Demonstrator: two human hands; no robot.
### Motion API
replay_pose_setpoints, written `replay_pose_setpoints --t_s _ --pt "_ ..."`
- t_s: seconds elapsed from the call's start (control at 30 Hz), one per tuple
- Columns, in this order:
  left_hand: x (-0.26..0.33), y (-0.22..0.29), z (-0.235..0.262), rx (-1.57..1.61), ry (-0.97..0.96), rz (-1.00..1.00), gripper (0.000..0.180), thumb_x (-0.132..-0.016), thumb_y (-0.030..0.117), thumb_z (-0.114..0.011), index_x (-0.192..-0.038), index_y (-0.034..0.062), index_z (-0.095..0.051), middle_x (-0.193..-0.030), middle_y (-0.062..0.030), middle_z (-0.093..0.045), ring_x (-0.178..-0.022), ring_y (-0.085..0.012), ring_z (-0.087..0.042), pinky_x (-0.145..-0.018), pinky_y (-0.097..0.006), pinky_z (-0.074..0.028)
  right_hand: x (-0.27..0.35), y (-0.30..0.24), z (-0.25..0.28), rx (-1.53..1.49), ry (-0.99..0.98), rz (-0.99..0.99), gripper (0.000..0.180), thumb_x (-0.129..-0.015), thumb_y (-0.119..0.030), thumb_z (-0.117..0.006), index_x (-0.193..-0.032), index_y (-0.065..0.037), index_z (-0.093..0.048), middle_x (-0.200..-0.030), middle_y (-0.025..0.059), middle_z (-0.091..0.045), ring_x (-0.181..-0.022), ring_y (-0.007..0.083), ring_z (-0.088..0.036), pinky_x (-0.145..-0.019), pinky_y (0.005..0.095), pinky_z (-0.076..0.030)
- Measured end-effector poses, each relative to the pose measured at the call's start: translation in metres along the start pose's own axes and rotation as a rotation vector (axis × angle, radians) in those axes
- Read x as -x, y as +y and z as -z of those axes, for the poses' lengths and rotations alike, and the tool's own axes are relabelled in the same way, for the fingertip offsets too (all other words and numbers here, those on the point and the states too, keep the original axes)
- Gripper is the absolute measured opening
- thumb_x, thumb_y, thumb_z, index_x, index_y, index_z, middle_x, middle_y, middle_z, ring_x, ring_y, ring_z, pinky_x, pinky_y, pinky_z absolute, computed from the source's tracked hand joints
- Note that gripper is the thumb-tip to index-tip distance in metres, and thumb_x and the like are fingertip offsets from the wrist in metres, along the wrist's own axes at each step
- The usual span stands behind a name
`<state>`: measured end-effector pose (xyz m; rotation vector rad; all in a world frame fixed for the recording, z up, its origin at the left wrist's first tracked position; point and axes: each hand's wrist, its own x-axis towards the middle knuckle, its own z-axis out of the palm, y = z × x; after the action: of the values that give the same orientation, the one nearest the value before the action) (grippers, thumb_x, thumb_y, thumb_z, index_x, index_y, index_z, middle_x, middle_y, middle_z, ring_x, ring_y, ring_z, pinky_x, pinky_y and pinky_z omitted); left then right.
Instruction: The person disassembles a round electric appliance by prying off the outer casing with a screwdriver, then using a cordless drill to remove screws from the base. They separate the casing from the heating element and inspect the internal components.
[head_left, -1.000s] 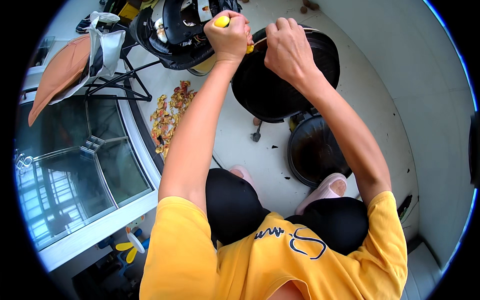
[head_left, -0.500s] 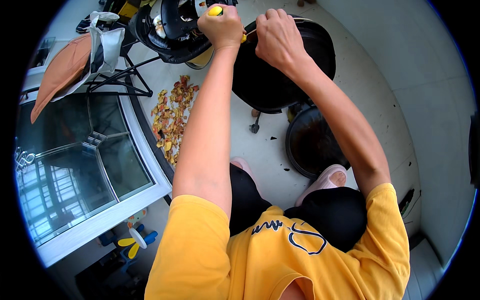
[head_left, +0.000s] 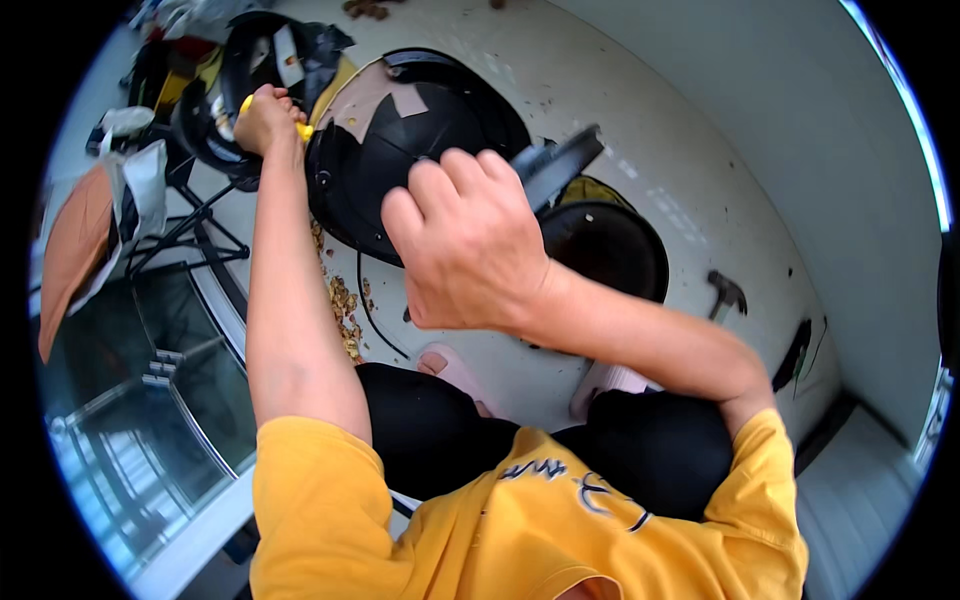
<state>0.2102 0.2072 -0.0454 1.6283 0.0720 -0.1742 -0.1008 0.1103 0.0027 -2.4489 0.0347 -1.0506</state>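
My left hand is closed round a tool with a yellow handle; its working end cannot be made out. That hand is between a dark round appliance part and a large black plastic shell. My right hand is a raised fist in front of the shell's near edge, knuckles up, and what it holds, if anything, is hidden. Just beyond it a dark grey bar-like piece sticks out, blurred; I cannot tell whether it is in the fist. A round black pan-like part lies to the right.
Dried peel-like scraps lie on the floor at left. A hammer rests on the floor at right, near the wall. A black folding stand and a glass-panelled table occupy the left side. My feet in pink slippers are close by.
The view has shifted. My right fist has come away from the shell's rim toward me, and my left hand has moved left with the yellow-handled tool. The hammer has come into view.
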Motion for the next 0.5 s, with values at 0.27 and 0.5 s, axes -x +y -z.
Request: replay_pose_setpoints --t_s 0.27,0.5 --pt "0.041 -0.008 -0.03 0.045 -0.085 -0.005 0.012 -0.076 0.006 -0.053 -0.073 -0.0049 -0.057 -0.052 -0.0051 -0.044 -0.039 -0.016 -0.042 -0.042 -0.031 -0.039 0.027 0.042 0.056 -0.143 0.016 0.213 0.021 -0.048 -0.015 -0.054 -0.066 -0.006 -0.046 -0.067 0.0067 -0.039 -0.057 0.0223 -0.039 -0.05 0.0325 -0.029" --pt "0.051 -0.001 -0.034 0.053 -0.336 0.005 0.018 -0.081 0.009 -0.049 -0.081 -0.0057 -0.059 -0.052 -0.0039 -0.042 -0.043 -0.0133 -0.041 -0.046 -0.028 -0.039 0.108 0.039 0.086 0.018 0.013 0.254 0.021 -0.058 -0.019 -0.054 -0.076 -0.007 -0.053 -0.074 0.0055 -0.047 -0.064 0.0214 -0.047 -0.059 0.0339 -0.037"
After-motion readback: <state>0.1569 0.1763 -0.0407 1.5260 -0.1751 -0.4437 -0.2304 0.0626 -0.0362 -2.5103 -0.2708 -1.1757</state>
